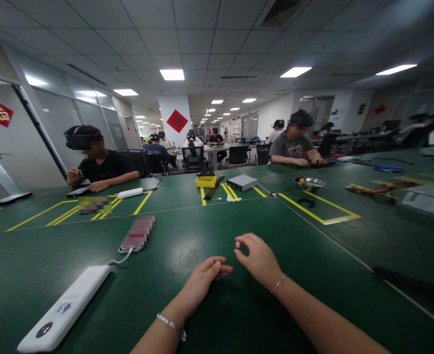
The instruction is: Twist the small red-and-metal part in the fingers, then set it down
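Note:
My right hand (258,258) is raised a little over the green table, its thumb and forefinger pinching a small shiny piece (238,244), silvery with a dark reddish edge. The piece is too small to name. Just left of it and lower, my left hand (205,278) has its fingers loosely bent and pointing right, and no object shows in it. The two hands are close together but apart. Bare green tabletop (187,246) lies beneath and around them.
At left, a white power bank (65,309) is cabled to a phone (138,234). Farther back stand a yellow bin (206,182), a grey metal box (242,183) and a metal bowl (314,184). A power supply unit (428,201) sits at right. Two people sit across the table.

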### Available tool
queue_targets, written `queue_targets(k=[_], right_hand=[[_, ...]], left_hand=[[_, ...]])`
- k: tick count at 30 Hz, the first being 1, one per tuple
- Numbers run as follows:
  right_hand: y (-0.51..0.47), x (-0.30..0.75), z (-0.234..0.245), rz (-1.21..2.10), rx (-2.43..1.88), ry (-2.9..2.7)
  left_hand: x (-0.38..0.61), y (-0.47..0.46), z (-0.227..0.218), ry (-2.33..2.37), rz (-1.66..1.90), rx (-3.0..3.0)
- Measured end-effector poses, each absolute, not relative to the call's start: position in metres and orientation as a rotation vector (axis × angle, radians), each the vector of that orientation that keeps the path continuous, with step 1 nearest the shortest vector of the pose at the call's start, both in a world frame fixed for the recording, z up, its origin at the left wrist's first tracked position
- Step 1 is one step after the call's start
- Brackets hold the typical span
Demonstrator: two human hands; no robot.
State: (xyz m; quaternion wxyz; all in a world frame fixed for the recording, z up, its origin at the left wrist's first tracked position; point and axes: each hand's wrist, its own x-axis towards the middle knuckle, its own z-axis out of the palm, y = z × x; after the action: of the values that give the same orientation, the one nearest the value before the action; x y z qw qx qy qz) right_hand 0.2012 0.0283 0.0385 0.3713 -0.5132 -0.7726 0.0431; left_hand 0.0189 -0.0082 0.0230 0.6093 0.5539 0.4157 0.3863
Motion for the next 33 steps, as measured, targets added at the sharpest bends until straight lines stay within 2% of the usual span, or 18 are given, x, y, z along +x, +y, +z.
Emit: queue_targets(k=[5,11,16,23,28,33], right_hand=[[0.065,0.301,0.043,-0.152,-1.976,-1.796],[0.075,0.386,0.026,-0.068,-2.462,-1.485],[0.074,0.398,0.016,0.086,-2.541,-1.324],[0.076,0.401,0.012,0.067,-2.551,-1.234],[0.072,0.401,0.011,0.093,-2.548,-1.202],[0.068,0.376,0.023,-0.152,-2.449,-1.259]], left_hand=[[0.017,-0.008,0.022,0.955,0.876,1.29],[0.017,-0.006,0.018,0.961,0.889,1.319],[0.017,-0.005,0.018,0.971,0.911,1.292],[0.014,0.003,0.012,1.047,1.046,1.162],[0.01,0.006,0.012,1.214,1.127,1.307],[0.01,0.007,0.006,1.278,1.164,1.484]])
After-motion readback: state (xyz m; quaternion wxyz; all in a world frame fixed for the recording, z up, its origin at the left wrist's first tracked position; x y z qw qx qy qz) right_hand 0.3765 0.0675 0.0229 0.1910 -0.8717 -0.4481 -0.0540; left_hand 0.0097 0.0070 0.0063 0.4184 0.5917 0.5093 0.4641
